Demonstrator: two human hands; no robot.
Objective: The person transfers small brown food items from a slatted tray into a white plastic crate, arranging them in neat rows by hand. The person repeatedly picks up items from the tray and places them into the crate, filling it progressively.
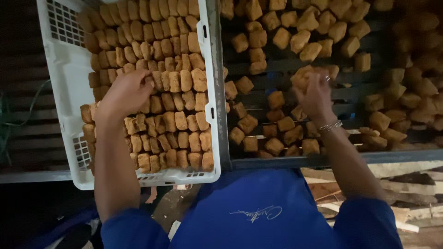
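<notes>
A white slotted plastic crate [64, 69] on the left holds several tight rows of golden-brown fried cubes [175, 115]. My left hand [125, 92] rests inside the crate on the cubes near its left side, fingers curled on a few of them. On the right, loose fried cubes [277, 41] lie scattered on a dark slatted rack [277, 161]. My right hand [316, 94] is over the rack with its fingers closed around some cubes [302, 76]. A bracelet shows on that wrist.
The rack's front rail runs across below the cubes. More cubes are piled at the far right in shadow. Wooden planks and scraps [406, 184] lie on the floor at lower right. My blue shirt [254, 212] fills the bottom.
</notes>
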